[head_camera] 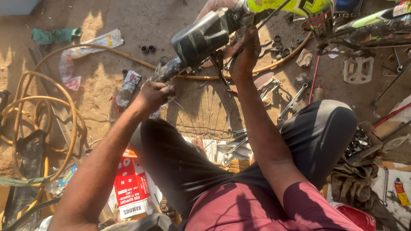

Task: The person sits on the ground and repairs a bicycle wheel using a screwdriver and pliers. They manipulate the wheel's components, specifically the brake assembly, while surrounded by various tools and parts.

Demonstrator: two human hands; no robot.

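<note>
A bicycle with a yellow-green frame [299, 6] hangs across the top of the view. From it a thick black fork leg [201, 38] slants down to the left, its lower end wrapped in clear plastic. My left hand [155, 93] is closed around that wrapped lower end. My right hand [246, 53] is closed on the bicycle parts and thin black cables just right of the fork leg, under the frame. A spoked wheel [209, 109] lies on the ground beneath both hands. I sit with my knees spread, in black trousers.
Yellow hose [43, 111] coils on the dirt at left. Wrenches [293, 100], a pedal [358, 69], small nuts and a small bottle [317, 92] lie scattered at right. A red and white carton [130, 184] sits by my left leg, rags [355, 184] by my right.
</note>
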